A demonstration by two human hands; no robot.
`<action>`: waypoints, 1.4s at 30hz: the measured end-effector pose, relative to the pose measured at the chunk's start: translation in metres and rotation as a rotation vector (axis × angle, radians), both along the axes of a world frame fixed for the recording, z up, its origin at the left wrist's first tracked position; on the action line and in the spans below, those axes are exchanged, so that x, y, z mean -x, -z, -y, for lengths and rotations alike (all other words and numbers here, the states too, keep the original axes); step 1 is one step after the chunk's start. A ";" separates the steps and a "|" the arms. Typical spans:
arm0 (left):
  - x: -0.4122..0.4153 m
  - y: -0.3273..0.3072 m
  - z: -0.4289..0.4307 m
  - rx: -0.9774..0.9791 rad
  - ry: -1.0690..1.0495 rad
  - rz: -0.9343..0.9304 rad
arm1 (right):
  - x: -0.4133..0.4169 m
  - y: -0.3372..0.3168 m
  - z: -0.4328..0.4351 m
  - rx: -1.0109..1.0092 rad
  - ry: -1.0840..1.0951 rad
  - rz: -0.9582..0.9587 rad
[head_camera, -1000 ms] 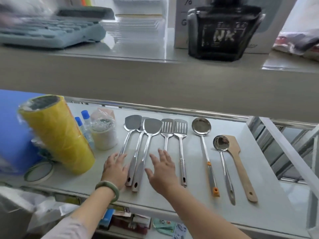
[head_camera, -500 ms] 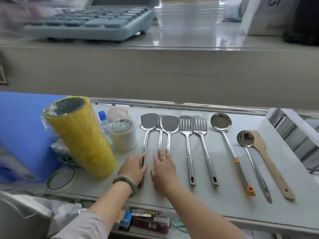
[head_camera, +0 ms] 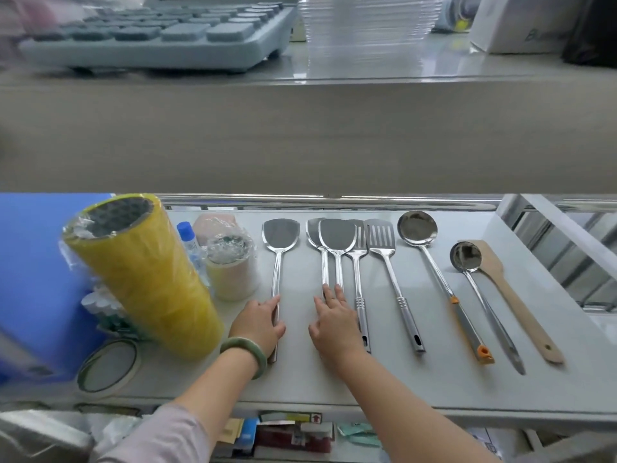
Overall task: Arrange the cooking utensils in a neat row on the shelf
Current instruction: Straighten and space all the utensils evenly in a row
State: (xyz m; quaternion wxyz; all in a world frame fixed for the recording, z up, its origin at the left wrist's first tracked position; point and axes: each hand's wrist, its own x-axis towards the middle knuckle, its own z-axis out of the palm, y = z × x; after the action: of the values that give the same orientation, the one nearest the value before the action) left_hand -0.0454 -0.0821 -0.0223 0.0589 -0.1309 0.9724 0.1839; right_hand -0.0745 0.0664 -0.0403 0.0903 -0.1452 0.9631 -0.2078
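Observation:
Several steel utensils lie in a row on the white shelf (head_camera: 434, 382), heads to the back. My left hand (head_camera: 258, 324) curls over the handle of the leftmost turner (head_camera: 279, 233). My right hand (head_camera: 335, 324) lies flat on the handles of two overlapping turners (head_camera: 335, 237). To their right lie a slotted turner (head_camera: 358, 272) partly under them, a second slotted turner (head_camera: 381, 237), a ladle with an orange handle end (head_camera: 417, 228), a smaller ladle (head_camera: 465, 257) and a wooden spatula (head_camera: 507, 289).
A yellow film-wrapped roll (head_camera: 143, 272) leans at the left, next to a wrapped white tape roll (head_camera: 230, 272), a blue-capped bottle (head_camera: 188, 238) and a flat tape ring (head_camera: 108, 367). A blue sheet (head_camera: 30, 262) fills the far left. A calculator (head_camera: 150, 31) sits on the upper shelf.
The leftmost turner has slid left under my left hand, opening a gap from the two overlapping turners. My right hand stays on those handles.

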 end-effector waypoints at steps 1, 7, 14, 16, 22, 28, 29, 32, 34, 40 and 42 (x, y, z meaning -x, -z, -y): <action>0.000 -0.001 0.000 0.002 -0.002 0.008 | 0.000 0.002 -0.004 0.006 0.002 -0.007; -0.005 -0.006 -0.024 0.090 -0.002 -0.153 | -0.001 0.000 -0.022 0.318 0.118 -0.091; -0.004 -0.006 -0.082 -0.133 0.111 -0.084 | 0.007 0.004 -0.045 0.178 0.173 -0.123; -0.003 -0.002 -0.091 -0.121 0.119 -0.049 | 0.007 0.004 -0.049 0.159 0.207 -0.122; -0.002 0.000 -0.095 -0.128 0.095 -0.015 | 0.013 0.002 -0.059 0.057 0.268 -0.074; -0.007 0.001 -0.082 -0.121 0.064 0.000 | 0.021 -0.002 -0.074 0.029 0.366 -0.036; -0.008 0.001 -0.079 -0.116 0.057 0.002 | 0.021 -0.002 -0.076 0.027 0.372 -0.038; -0.010 0.001 -0.073 -0.120 0.037 0.010 | 0.022 -0.002 -0.079 0.014 0.389 -0.041; -0.012 0.001 -0.070 -0.119 0.038 0.011 | 0.024 -0.004 -0.080 -0.003 0.403 -0.039; -0.016 0.000 -0.065 -0.096 0.047 -0.004 | 0.026 -0.011 -0.080 -0.075 0.482 -0.067; -0.017 0.001 -0.064 -0.089 0.054 -0.005 | 0.024 -0.011 -0.079 -0.102 0.478 -0.084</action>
State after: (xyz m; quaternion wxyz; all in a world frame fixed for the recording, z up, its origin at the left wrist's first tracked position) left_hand -0.0283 -0.0178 -0.0228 0.0673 -0.1014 0.9666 0.2255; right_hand -0.0984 0.1454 -0.0292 0.0059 0.0829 0.9823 -0.1680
